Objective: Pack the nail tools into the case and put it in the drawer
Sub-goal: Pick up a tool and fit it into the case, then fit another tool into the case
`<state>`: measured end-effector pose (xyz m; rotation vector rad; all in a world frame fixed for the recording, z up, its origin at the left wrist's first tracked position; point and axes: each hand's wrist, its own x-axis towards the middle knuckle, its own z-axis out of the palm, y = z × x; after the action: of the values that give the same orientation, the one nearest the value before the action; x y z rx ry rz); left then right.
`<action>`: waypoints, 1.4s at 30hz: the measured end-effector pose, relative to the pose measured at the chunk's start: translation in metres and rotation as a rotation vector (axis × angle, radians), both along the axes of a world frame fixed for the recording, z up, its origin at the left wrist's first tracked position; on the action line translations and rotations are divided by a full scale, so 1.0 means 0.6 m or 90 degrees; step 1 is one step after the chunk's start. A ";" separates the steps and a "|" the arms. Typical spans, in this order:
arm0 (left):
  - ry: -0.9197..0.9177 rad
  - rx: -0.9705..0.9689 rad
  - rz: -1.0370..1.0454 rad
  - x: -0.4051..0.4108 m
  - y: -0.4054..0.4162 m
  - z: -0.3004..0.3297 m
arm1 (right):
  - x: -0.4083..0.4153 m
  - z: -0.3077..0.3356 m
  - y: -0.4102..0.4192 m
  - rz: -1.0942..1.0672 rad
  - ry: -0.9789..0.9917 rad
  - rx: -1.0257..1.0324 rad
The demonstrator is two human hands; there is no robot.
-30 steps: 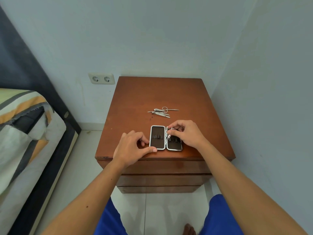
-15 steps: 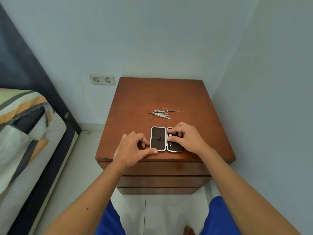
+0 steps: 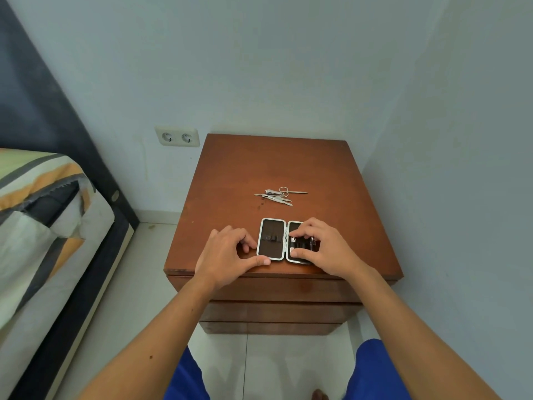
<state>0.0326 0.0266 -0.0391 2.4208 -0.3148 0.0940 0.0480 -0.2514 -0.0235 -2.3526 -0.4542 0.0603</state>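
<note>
Bracing: left hand [image 3: 227, 254], fingers curled, thumb against open case [image 3: 271, 239] on worktop [image 3: 230, 180].
Right hand [image 3: 323, 246]: fingertips pressing into right half; grasp indeterminate.
Nail tools [image 3: 278, 195]: loose, beyond hands.

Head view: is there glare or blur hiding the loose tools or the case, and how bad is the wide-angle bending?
Head view: soft, even light, no glare; the loose nail tools are small but fairly sharp, overlapping in one pile; the open case is clear on its left half, the right hand covers much of the right half; the wall edges bow outward near the frame borders.
</note>
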 end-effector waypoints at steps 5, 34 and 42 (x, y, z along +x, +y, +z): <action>-0.004 0.017 0.003 0.002 0.001 0.002 | 0.011 0.003 -0.001 0.003 0.018 0.009; -0.025 0.109 -0.034 0.016 0.009 0.003 | 0.240 0.025 0.107 -0.100 -0.059 -0.058; -0.032 0.105 -0.031 0.016 0.009 0.000 | 0.154 0.038 0.056 -0.108 0.014 0.120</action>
<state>0.0424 0.0321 -0.0389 2.5755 -0.4182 0.1115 0.1401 -0.2178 -0.0004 -2.1938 -0.2375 -0.0356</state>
